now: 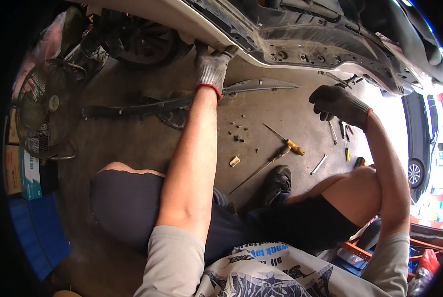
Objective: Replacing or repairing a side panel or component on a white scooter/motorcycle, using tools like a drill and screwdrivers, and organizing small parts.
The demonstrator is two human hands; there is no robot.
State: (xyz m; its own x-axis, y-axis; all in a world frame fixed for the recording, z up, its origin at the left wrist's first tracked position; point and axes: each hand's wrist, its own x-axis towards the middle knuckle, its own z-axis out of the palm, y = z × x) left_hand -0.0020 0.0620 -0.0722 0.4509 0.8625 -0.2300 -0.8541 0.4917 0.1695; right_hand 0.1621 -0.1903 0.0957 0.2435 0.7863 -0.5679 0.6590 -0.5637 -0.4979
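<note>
At the top, a light-coloured car body panel runs above the floor. My left hand, in a grey knit glove with a red cuff, grips its lower edge; some fingertips are hidden behind it. To the right, my right hand, gloved in dark grey, hangs in the air below the dirty exposed bodywork. Its fingers curl inward, and whatever they may hold cannot be made out. A long dark trim strip lies on the floor beyond my left forearm, and another curved grey trim piece lies near the left glove.
Two yellow-handled screwdrivers lie on the floor between my legs, beside small clips and a yellowish block. A wrench and more hand tools lie at the right. A floor fan stands at left, near a wheel.
</note>
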